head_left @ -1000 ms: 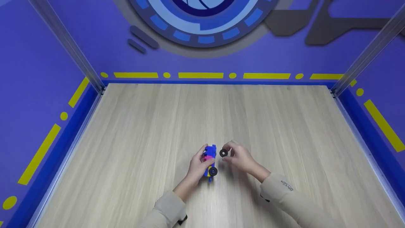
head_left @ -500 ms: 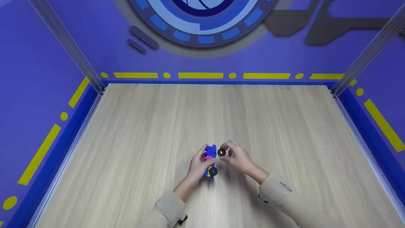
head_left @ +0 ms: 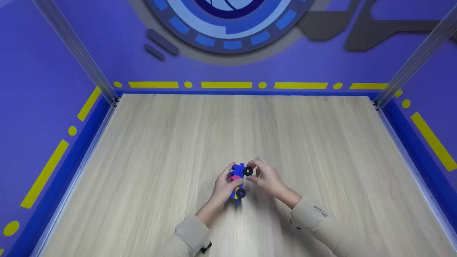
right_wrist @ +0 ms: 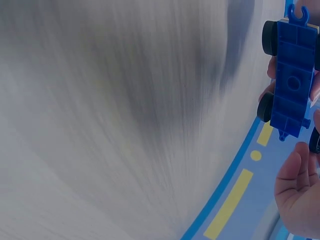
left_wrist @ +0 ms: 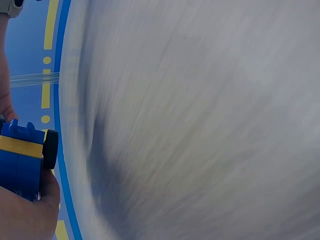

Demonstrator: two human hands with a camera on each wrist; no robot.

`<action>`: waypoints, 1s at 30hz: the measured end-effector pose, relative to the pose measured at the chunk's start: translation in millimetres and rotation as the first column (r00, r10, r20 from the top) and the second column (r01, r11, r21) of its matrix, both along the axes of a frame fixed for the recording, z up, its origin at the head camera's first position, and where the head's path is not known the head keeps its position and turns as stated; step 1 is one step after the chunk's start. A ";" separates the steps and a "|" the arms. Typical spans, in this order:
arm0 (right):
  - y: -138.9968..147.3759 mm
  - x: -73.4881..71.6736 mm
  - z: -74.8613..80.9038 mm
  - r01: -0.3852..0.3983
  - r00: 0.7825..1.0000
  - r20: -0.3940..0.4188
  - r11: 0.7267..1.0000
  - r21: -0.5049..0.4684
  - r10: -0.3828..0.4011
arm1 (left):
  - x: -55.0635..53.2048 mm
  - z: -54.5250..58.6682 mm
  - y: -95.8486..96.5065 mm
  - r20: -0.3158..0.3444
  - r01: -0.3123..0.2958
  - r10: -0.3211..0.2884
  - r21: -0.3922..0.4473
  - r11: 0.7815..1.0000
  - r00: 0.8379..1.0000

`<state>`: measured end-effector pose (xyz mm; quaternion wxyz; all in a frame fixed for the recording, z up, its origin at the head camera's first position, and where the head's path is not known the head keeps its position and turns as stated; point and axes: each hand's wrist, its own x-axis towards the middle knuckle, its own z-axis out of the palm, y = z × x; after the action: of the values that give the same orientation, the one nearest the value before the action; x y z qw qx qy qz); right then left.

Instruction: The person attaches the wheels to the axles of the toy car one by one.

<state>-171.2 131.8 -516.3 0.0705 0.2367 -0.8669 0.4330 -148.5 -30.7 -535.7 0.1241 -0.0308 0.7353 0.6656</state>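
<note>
A small toy car [head_left: 238, 169] with blue, pink and yellow blocks is gripped by my left hand [head_left: 223, 187], thumb across its side. In the right wrist view its blue underside [right_wrist: 293, 97] shows, with a hook [right_wrist: 298, 21] at one end. Black wheels sit along one side, and another wheel [head_left: 241, 193] is on the near end facing right. My right hand [head_left: 267, 178] pinches a loose black wheel [head_left: 250, 174] between thumb and fingers, right at the car's far right corner. A bare blue axle stub [right_wrist: 306, 123] sticks out there in the right wrist view.
Both hands work over a light wood-grain table [head_left: 171, 142]. Blue walls [head_left: 228, 73] with yellow dashes enclose its back and sides, and metal posts [head_left: 76, 53] stand at the rear corners.
My right hand has moved a little left, bringing the loose wheel from beside the car up to its far right corner. The left hand and the car have stayed in place.
</note>
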 end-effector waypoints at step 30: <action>-2.7 -1.3 -4.9 -0.014 0.999 -0.037 0.999 0.052 0.016 | 1.1 -2.4 0.5 -0.009 0.036 -0.035 0.021 0.999 0.999</action>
<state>-172.5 129.1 -521.2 0.0775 0.2529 -0.8746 0.4064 -147.3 -30.1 -538.2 0.1330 -0.0135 0.7292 0.6712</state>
